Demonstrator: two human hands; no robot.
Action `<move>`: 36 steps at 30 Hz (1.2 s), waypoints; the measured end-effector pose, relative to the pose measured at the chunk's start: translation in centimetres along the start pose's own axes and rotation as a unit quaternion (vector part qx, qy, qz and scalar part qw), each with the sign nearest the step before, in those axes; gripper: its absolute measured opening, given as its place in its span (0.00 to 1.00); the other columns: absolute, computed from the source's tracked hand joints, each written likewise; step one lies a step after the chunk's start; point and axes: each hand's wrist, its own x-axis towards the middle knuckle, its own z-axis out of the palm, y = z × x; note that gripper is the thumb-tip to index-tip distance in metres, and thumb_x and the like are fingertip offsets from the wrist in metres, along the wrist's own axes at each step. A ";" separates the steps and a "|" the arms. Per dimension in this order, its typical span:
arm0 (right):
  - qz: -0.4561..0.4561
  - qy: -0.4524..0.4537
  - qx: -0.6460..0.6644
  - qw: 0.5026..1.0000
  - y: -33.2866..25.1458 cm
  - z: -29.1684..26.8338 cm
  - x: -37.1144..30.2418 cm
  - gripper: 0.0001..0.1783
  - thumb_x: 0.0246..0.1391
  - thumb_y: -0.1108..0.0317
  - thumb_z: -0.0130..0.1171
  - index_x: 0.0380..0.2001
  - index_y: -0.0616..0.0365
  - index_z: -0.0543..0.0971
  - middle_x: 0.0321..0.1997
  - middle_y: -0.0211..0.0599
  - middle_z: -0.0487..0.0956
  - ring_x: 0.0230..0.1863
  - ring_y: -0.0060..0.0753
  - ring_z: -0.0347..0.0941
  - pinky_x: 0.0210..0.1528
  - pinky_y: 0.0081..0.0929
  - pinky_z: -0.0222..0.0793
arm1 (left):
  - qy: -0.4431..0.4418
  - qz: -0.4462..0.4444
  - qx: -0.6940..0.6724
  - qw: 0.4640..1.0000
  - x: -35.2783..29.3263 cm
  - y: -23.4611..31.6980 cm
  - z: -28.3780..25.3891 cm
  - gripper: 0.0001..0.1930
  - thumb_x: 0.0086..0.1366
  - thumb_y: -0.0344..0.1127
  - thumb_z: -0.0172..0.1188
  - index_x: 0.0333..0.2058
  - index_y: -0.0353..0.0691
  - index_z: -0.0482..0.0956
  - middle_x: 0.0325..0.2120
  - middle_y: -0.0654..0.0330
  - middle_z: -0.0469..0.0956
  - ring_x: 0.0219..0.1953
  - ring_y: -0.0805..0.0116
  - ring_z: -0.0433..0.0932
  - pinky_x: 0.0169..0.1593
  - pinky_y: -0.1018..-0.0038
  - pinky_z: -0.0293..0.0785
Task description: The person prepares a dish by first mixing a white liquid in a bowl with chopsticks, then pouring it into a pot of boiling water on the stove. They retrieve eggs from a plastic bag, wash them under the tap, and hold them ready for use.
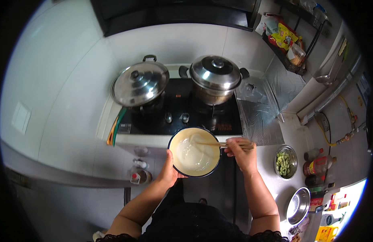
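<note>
Cream bowl (pixel 213 160) between hands, near front edge of gas stove (pixel 154 128). Left hand (pixel 168 172) gripping bowl's left side; right hand (pixel 242 155) pinching chopsticks (pixel 210 144), long axis roughly left-right, tips in white mixture (pixel 189 155). Right hand nearer chopsticks. Labels on bottles (pixel 318 165) at right too small to read.

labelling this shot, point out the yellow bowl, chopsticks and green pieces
Yellow bowl (pixel 195 133), head view: far inner wall
Chopsticks (pixel 212 144), head view: shafts over the bowl
Green pieces (pixel 283 163), head view: middle of heap
</note>
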 end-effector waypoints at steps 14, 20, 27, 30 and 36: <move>-0.057 0.133 -0.016 0.989 -2.3 3.7 9.8 0.11 0.55 0.68 0.63 0.29 0.68 0.80 0.22 0.39 0.80 0.21 0.21 0.76 0.24 0.18 0.73 | -0.082 -0.022 -0.003 0.996 11.1 9.4 -3.1 0.46 0.61 0.75 0.34 0.66 0.43 0.51 0.59 0.53 0.66 0.56 0.61 0.72 0.46 0.63 0.78; -0.008 0.049 -0.056 0.997 -4.4 1.7 12.6 0.16 0.56 0.63 0.62 0.25 0.68 0.80 0.18 0.37 0.79 0.14 0.19 0.72 0.17 0.14 0.68 | -0.066 0.003 -0.031 0.997 12.2 10.0 -1.3 0.46 0.62 0.74 0.34 0.66 0.43 0.50 0.61 0.53 0.63 0.61 0.61 0.66 0.55 0.60 0.72; 0.028 -0.051 -0.036 0.998 -5.4 1.4 14.4 0.13 0.56 0.65 0.62 0.27 0.67 0.80 0.19 0.36 0.79 0.17 0.20 0.74 0.20 0.16 0.71 | -0.077 0.024 -0.078 0.994 13.4 9.3 0.3 0.42 0.66 0.69 0.34 0.66 0.42 0.51 0.63 0.55 0.61 0.63 0.61 0.63 0.63 0.62 0.62; -0.066 0.071 -0.094 0.991 -5.4 1.0 15.4 0.13 0.57 0.65 0.60 0.26 0.67 0.80 0.19 0.36 0.79 0.16 0.21 0.74 0.20 0.17 0.71 | -0.078 0.026 -0.079 0.993 13.2 9.2 0.8 0.41 0.67 0.68 0.33 0.66 0.40 0.51 0.63 0.55 0.61 0.64 0.61 0.62 0.64 0.62 0.60; 0.016 -0.012 -0.078 0.997 -5.6 0.5 16.3 0.16 0.57 0.62 0.60 0.26 0.66 0.80 0.18 0.37 0.78 0.12 0.22 0.71 0.15 0.15 0.67 | -0.041 0.054 -0.078 0.995 12.3 9.8 1.2 0.41 0.68 0.67 0.33 0.66 0.38 0.51 0.63 0.53 0.61 0.64 0.61 0.61 0.64 0.63 0.60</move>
